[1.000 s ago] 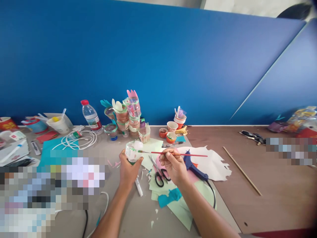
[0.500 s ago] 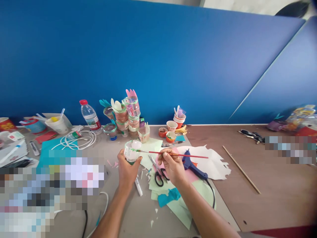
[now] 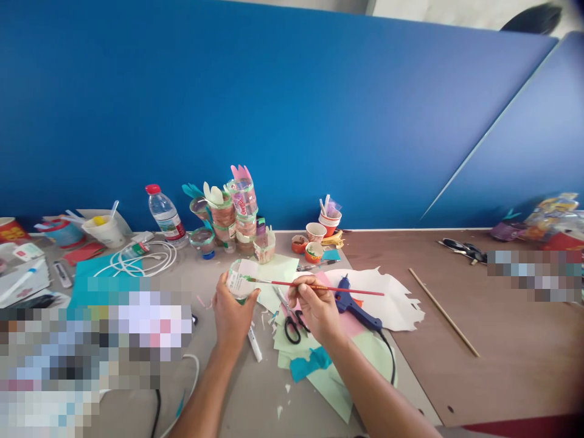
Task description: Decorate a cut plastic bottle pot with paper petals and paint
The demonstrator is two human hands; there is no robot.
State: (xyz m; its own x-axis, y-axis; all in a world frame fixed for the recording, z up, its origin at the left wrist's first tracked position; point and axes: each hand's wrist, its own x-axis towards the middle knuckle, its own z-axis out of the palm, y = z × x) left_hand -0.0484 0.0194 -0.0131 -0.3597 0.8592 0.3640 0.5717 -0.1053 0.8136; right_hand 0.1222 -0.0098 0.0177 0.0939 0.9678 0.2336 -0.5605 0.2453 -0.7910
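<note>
My left hand is wrapped round a cut clear plastic bottle piece with a label and a green-painted rim, held above the table. My right hand pinches a thin red paintbrush near its middle. The brush lies almost level, its tip touching the bottle piece's rim. Below my hands lie black-handled scissors, a white marker and a blue glue gun on sheets of pale green, pink and teal paper.
Decorated bottle pieces and a water bottle stand at the blue partition. Small paint cups sit behind the papers. A white cable lies left, a wooden stick on the brown board right. Clutter fills the far left.
Both hands and the bottle piece have shifted slightly left and up in the view; the brush stays at the rim with the grips unchanged.
</note>
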